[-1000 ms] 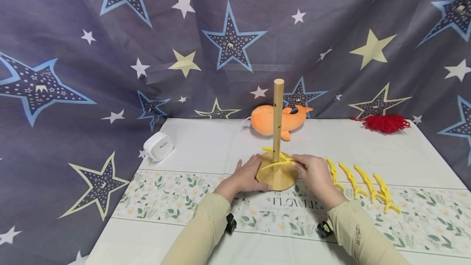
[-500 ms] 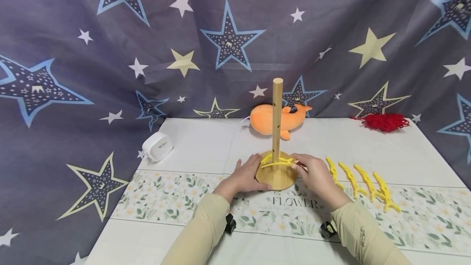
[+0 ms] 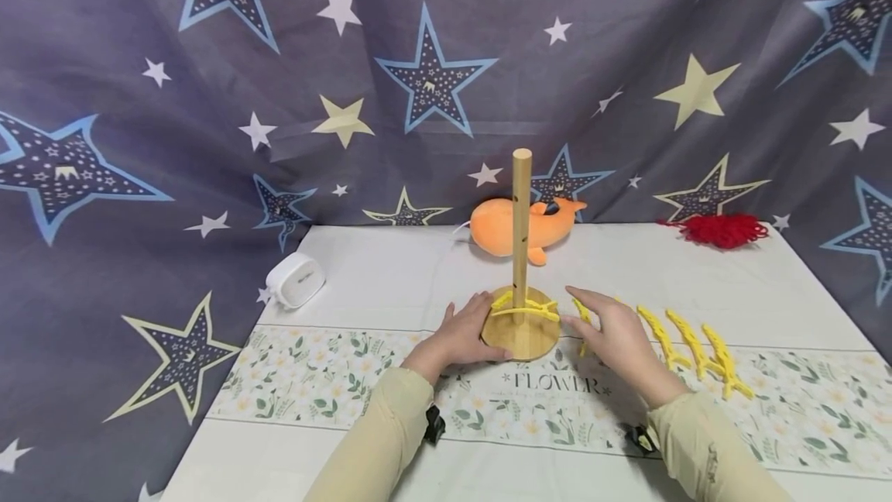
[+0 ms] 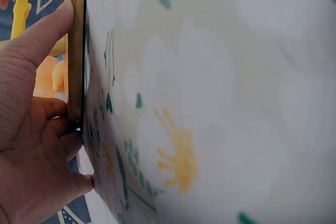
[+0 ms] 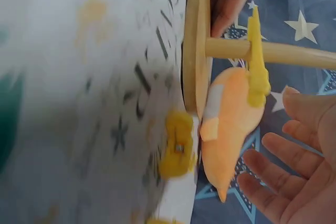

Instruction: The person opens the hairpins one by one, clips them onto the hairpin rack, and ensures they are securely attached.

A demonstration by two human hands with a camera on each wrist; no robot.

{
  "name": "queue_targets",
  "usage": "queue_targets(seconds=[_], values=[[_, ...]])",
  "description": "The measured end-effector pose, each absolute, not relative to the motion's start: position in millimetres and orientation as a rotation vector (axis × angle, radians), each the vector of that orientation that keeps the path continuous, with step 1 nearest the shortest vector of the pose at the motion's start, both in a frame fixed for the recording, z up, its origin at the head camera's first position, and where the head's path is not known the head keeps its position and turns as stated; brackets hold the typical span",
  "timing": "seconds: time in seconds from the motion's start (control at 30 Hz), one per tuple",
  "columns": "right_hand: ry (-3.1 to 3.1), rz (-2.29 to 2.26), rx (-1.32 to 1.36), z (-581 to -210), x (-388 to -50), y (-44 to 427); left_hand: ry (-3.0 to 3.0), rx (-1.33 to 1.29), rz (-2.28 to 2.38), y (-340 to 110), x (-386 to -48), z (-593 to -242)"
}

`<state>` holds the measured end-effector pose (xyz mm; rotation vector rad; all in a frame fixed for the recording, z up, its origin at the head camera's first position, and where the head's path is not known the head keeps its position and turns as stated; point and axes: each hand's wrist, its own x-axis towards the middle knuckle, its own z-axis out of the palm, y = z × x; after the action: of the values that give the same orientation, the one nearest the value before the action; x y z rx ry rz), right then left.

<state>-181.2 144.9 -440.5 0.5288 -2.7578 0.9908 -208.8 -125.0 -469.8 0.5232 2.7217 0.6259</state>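
I judge the yellow clip light, stiff plastic, slightly slick, its slim arms the likeliest part to snap; I'd take it by its thicker right end. It sits low on the wooden stand, around the post, above the base. My left hand grips the base's left edge. My right hand is wide, holding nothing, right of the stand. Against 0.5 s ago, it has let go of the clip and pulled right, uncovering 1 loose yellow piece on the worktop.
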Motion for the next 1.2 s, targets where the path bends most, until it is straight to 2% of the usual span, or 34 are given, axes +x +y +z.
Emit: queue_targets(seconds=[0.67,1.2], values=[[-2.868,0.787,0.166,-433,-144,257,2.730,0.491,0.608,-127,-207,-466],[-2.996,0.565,-0.041,-451,-131,310,2.717,0.506,0.626,-124,-208,-469]])
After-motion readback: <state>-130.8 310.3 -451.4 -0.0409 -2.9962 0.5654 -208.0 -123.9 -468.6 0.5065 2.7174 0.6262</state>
